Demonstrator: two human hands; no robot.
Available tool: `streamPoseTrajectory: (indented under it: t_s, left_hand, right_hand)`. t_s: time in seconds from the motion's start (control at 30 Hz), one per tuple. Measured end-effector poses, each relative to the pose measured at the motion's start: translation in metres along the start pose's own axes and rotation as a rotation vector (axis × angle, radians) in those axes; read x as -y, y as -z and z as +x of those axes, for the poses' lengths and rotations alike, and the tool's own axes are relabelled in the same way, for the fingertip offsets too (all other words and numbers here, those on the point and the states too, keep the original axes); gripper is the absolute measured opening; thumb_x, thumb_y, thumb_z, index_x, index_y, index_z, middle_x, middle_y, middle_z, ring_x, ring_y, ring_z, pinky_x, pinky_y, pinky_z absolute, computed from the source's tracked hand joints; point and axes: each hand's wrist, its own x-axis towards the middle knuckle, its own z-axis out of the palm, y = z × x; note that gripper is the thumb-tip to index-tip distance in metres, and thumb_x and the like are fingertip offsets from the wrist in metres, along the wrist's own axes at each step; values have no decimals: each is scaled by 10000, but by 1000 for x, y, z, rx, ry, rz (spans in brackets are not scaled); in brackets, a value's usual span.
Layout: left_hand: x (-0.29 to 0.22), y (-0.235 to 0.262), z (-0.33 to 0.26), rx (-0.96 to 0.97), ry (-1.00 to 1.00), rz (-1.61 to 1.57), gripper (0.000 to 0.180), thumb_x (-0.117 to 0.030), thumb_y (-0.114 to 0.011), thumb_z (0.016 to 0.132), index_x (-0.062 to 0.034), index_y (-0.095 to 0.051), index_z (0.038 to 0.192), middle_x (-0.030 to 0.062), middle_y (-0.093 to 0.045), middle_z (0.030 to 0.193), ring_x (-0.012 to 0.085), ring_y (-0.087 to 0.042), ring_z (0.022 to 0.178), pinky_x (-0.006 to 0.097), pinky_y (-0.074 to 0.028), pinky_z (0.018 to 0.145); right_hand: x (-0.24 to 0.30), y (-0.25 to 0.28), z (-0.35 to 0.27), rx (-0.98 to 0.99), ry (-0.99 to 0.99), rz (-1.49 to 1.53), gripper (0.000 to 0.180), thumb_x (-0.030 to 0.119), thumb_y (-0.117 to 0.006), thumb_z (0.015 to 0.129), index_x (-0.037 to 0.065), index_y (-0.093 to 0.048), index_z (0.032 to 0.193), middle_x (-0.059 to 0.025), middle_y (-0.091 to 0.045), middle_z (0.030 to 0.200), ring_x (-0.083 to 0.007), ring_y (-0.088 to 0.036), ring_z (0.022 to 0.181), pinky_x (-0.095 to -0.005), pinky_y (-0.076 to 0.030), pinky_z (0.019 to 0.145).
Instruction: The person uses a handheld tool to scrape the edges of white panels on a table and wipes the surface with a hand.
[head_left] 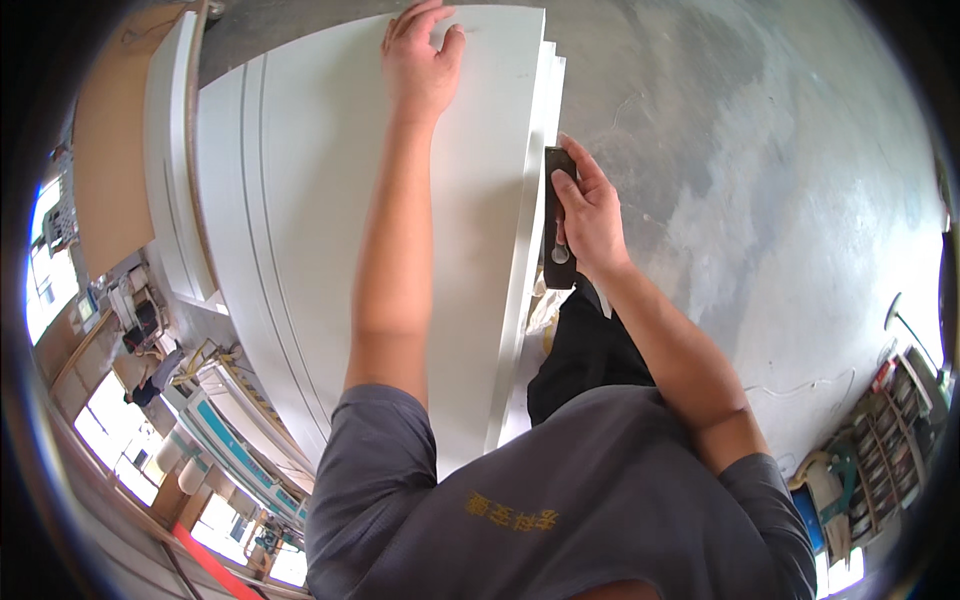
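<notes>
A large white panel (320, 200) with grooves along its left side lies in front of me. My left hand (420, 65) is stretched out to its far end, fingers apart, resting on the surface. Beside the panel's right edge, my right hand (595, 220) grips a long black block-shaped hand tool (562, 277) with a shiny rounded metal piece near its near end. The thumb lies on top of the tool and the fingers wrap its outer side. Its left side is against or very close to the panel edge; I cannot tell whether they touch.
More white panels (552, 85) show under the right edge. Another white panel (172, 150) and a brown board (110, 170) are at the left. Lower left, a person (155, 380) is near stacked boards. A rack (885, 440) stands at the right on the grey floor (740, 180).
</notes>
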Motion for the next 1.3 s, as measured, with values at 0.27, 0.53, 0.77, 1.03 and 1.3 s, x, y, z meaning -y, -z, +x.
streamPoseTrajectory:
  t_s: [0.27,0.53,0.77,1.03,1.3]
  left_hand:
    - [-15,16,5,-18,59,-166,204,71,-660,836,15,-721,1023,167,-742,1193,336,-680,1165,418,-498,1077]
    - [-17,25,8,131,30,-221,286,-30,-645,907,9,-700,1185,196,-683,1324,361,-595,1307,458,-424,1163]
    - [-14,14,4,45,199,-373,156,-30,-658,964,-21,-750,1089,75,-759,1250,244,-602,1339,384,-423,1158]
    - [-15,18,4,67,143,-285,164,-49,-643,975,-10,-743,1100,79,-763,1242,272,-590,1354,401,-411,1168]
    - [-11,16,4,46,115,-300,183,-30,-674,920,-60,-742,1087,61,-770,1195,319,-610,1297,433,-477,1093]
  right_hand:
    - [-18,-13,8,-106,7,-275,505,131,-565,1075,76,-492,1571,-35,-624,774,-90,-493,694,-246,-479,705]
    - [-7,-24,23,-221,119,-412,473,131,-580,1069,55,-535,1534,-84,-649,775,-85,-518,734,-236,-492,755]
    - [10,-32,42,-265,149,-364,454,127,-583,1063,15,-554,1502,-150,-740,907,-98,-596,803,-258,-517,803]
    - [39,-32,78,-313,158,-305,434,160,-589,1049,-6,-597,1450,-193,-767,989,-188,-694,852,-317,-543,854]
    - [61,-26,117,-344,187,-438,440,216,-597,1040,-13,-621,1416,-232,-767,1096,-292,-743,1020,-360,-544,937]
